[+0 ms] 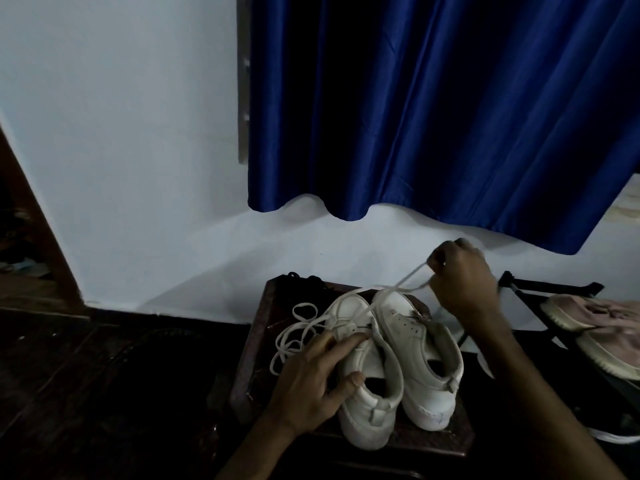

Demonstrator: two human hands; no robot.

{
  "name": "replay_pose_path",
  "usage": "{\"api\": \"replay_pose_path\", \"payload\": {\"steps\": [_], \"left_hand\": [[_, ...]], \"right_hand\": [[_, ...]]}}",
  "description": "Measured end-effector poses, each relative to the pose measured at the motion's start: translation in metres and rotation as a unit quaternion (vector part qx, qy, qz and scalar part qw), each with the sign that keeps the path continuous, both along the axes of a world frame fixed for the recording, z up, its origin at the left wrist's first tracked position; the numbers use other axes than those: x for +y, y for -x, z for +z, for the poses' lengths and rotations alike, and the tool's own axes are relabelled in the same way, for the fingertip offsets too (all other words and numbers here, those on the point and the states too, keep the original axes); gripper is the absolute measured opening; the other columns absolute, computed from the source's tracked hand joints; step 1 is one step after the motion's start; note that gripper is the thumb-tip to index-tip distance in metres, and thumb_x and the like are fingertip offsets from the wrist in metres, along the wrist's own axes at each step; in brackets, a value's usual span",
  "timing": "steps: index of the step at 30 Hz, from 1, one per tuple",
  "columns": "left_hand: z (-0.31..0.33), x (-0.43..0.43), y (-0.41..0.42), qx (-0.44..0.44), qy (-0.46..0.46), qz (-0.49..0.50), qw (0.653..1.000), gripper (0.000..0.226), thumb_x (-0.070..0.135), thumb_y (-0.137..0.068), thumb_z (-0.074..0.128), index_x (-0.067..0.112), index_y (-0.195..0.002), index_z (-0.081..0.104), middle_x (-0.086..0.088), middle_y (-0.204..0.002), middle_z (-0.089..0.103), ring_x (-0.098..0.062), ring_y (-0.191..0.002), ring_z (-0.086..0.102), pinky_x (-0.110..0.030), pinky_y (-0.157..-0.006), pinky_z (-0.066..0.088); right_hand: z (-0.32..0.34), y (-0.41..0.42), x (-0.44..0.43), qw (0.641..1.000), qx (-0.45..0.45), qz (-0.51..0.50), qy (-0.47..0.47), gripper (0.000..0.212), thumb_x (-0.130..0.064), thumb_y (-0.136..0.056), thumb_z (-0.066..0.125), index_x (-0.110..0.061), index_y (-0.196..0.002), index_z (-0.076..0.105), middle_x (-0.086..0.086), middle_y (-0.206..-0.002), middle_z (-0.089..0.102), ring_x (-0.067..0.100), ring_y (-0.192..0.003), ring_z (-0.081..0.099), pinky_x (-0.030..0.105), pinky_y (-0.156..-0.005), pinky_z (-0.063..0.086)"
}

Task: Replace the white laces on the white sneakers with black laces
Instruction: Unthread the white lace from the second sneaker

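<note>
Now the right hand [464, 275] pinches the white lace [412, 271] and holds it raised above the white sneakers [433, 386], which stand side by side on the small dark counter [256, 341]. This grip is clamped on the lace. The left hand [318, 368] lies on the left sneaker [367, 410] with straight fingers, its grip apart. I think it should press firmly while the lace comes out one eyelet row at a time, without jerking.

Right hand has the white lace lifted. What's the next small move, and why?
Probably pull the white lace farther up with the right hand until it clears the eyelets: it runs taut into the sneaker that the left hand steadies on the stool.
</note>
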State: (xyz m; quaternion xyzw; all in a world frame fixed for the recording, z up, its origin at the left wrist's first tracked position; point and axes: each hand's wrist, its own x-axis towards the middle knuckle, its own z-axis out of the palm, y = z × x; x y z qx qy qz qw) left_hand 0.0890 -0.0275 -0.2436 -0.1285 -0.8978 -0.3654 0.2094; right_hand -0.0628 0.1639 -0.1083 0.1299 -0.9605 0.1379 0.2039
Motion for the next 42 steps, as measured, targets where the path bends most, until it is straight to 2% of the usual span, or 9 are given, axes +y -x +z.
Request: {"api": "replay_pose_path", "payload": {"steps": [2, 7, 10, 18, 23, 29, 32, 38, 42], "left_hand": [[-0.001, 0.000, 0.000, 0.004, 0.001, 0.003, 1.000, 0.056, 0.070, -0.093, 0.033, 0.051, -0.145, 0.031, 0.017, -0.137, 0.044, 0.001, -0.131, 0.043, -0.027, -0.096, 0.047], [-0.003, 0.002, 0.002, 0.003, 0.006, 0.003, 1.000, 0.057, 0.071, -0.093, 0.031, 0.052, -0.147, 0.027, 0.016, -0.130, 0.047, 0.001, -0.118, 0.050, -0.022, -0.087, 0.049], [-0.005, 0.001, 0.002, 0.007, 0.013, 0.009, 1.000, 0.057, 0.071, -0.093, 0.031, 0.052, -0.147, 0.025, 0.012, -0.119, 0.048, -0.001, -0.106, 0.052, -0.023, -0.080, 0.049], [-0.003, 0.000, 0.004, -0.011, 0.014, -0.016, 1.000, 0.058, 0.071, -0.093, 0.030, 0.050, -0.147, 0.029, 0.011, -0.120, 0.045, -0.002, -0.106, 0.051, -0.022, -0.081, 0.047], [-0.002, 0.001, 0.002, -0.015, 0.023, 0.000, 1.000, 0.060, 0.073, -0.091, 0.027, 0.048, -0.146, 0.031, 0.012, -0.120, 0.044, -0.004, -0.111, 0.051, -0.029, -0.084, 0.050], [-0.001, 0.002, 0.001, -0.006, 0.037, 0.010, 0.999, 0.060, 0.072, -0.092, 0.025, 0.048, -0.148, 0.029, 0.013, -0.124, 0.045, -0.003, -0.114, 0.050, -0.025, -0.086, 0.049], [0.000, 0.003, -0.001, -0.007, 0.031, 0.012, 0.999, 0.061, 0.072, -0.093, 0.025, 0.046, -0.147, 0.031, 0.012, -0.124, 0.046, -0.005, -0.111, 0.052, -0.022, -0.082, 0.048], [0.000, 0.001, 0.000, -0.004, 0.037, 0.012, 0.999, 0.059, 0.070, -0.094, 0.027, 0.047, -0.148, 0.029, 0.014, -0.120, 0.044, -0.001, -0.105, 0.050, -0.015, -0.076, 0.040], [0.000, 0.002, 0.001, -0.013, 0.036, 0.003, 0.999, 0.060, 0.072, -0.093, 0.026, 0.047, -0.147, 0.030, 0.013, -0.121, 0.046, -0.004, -0.110, 0.052, -0.028, -0.082, 0.050]], "right_hand": [[-0.001, -0.002, 0.003, 0.994, -0.042, 0.021, -0.094, 0.014, -0.013, -0.086, 0.064, -0.014, -0.100, 0.066, 0.006, -0.108, 0.058, 0.022, -0.095, 0.055, 0.043, -0.079, 0.055], [-0.012, -0.021, -0.041, 0.954, -0.150, 0.237, -0.108, 0.021, -0.021, -0.088, 0.066, -0.021, -0.108, 0.069, 0.002, -0.109, 0.058, 0.016, -0.099, 0.056, 0.033, -0.089, 0.049], [-0.030, -0.023, -0.065, 0.928, -0.203, 0.224, -0.217, 0.020, -0.020, -0.083, 0.063, -0.017, -0.101, 0.072, 0.004, -0.109, 0.065, 0.021, -0.103, 0.060, 0.033, -0.086, 0.050], [-0.021, -0.020, -0.049, 0.950, -0.076, 0.146, -0.266, 0.027, -0.016, -0.088, 0.048, -0.007, -0.112, 0.056, 0.010, -0.116, 0.054, 0.025, -0.106, 0.054, 0.039, -0.085, 0.048], [0.024, -0.007, 0.004, 0.984, 0.044, -0.023, -0.170, 0.026, -0.012, -0.083, 0.063, -0.006, -0.108, 0.060, 0.012, -0.110, 0.056, 0.024, -0.095, 0.055, 0.041, -0.077, 0.055], [0.003, -0.017, -0.020, 0.973, -0.118, 0.176, -0.092, 0.020, -0.017, -0.089, 0.065, -0.017, -0.109, 0.065, 0.001, -0.106, 0.057, 0.013, -0.089, 0.056, 0.028, -0.083, 0.050], [-0.017, -0.022, -0.047, 0.941, -0.162, 0.252, -0.156, 0.023, -0.021, -0.087, 0.067, -0.023, -0.110, 0.068, 0.000, -0.105, 0.055, 0.015, -0.097, 0.054, 0.028, -0.085, 0.047], [-0.033, -0.028, -0.063, 0.930, -0.125, 0.221, -0.267, 0.018, -0.018, -0.087, 0.053, -0.013, -0.100, 0.063, 0.008, -0.112, 0.055, 0.025, -0.107, 0.054, 0.035, -0.079, 0.047], [-0.006, -0.022, -0.043, 0.976, 0.022, 0.079, -0.204, 0.024, -0.010, -0.087, 0.055, -0.008, -0.111, 0.057, 0.009, -0.112, 0.052, 0.020, -0.091, 0.052, 0.036, -0.081, 0.050]]}}
